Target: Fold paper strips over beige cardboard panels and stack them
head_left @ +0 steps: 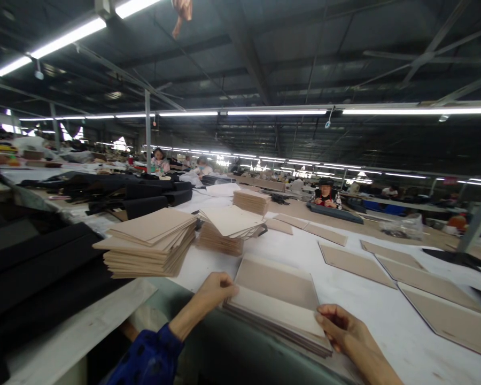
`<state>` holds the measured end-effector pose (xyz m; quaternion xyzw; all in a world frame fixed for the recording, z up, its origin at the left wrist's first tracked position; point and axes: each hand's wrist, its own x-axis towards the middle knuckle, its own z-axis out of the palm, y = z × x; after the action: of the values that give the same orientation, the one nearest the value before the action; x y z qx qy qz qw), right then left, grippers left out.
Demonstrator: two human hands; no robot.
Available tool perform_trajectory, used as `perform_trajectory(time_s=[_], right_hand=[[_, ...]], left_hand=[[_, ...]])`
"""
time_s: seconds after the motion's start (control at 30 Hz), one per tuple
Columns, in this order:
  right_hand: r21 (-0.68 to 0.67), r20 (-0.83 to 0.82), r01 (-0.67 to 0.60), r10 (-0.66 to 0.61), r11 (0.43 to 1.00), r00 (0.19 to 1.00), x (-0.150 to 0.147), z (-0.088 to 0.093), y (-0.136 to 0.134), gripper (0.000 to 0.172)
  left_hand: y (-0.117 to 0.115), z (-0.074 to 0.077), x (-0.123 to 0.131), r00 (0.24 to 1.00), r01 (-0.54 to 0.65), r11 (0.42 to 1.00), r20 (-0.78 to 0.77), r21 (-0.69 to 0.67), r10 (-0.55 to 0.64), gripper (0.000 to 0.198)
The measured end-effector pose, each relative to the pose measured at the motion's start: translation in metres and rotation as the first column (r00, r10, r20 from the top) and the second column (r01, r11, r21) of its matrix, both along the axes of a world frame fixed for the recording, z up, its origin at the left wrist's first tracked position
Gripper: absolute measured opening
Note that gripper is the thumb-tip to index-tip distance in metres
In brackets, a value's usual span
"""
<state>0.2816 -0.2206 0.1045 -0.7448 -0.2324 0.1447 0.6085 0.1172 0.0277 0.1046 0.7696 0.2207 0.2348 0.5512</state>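
fingers on board stack corners

Tucking fingers of the left hand partly under the board stack at six o'clock; cutting the blue sleeve off at seven o'clock; blurring a far worker at one o'clock.

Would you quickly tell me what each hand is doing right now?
Left hand: closed on the left edge of the board stack.
Right hand: closed on the same stack's near right corner.
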Motion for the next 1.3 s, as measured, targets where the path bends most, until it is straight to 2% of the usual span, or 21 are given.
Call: perform_trajectory(time_s=[0.53,0.87,1.03,1.3], right_hand=[[-0.029,0.002,-0.027,0.027,0.999,1.000,-0.001,0.003,-0.001,0.037],[0.038,-0.056,-0.042,0.044,0.998,0.997,-0.003,0.005,-0.004,0.034],[0.071,-0.064,-0.052,0.057,0.996,0.996,0.002,-0.001,-0.004,0.031],[0.111,-0.049,-0.094,0.100,0.989,0.994,0.004,-0.004,-0.006,0.024]], left_hand=[[0.004,-0.006,-0.002,0.999,0.032,0.999,0.029,0.007,-0.032,0.023],[0.008,-0.009,-0.001,0.997,0.081,0.991,-0.006,0.111,-0.081,0.030],[0.011,-0.013,0.000,0.997,0.074,0.989,0.001,0.125,-0.075,0.031],[0.010,-0.011,-0.001,0.996,0.091,0.988,-0.010,0.125,-0.090,0.031]])
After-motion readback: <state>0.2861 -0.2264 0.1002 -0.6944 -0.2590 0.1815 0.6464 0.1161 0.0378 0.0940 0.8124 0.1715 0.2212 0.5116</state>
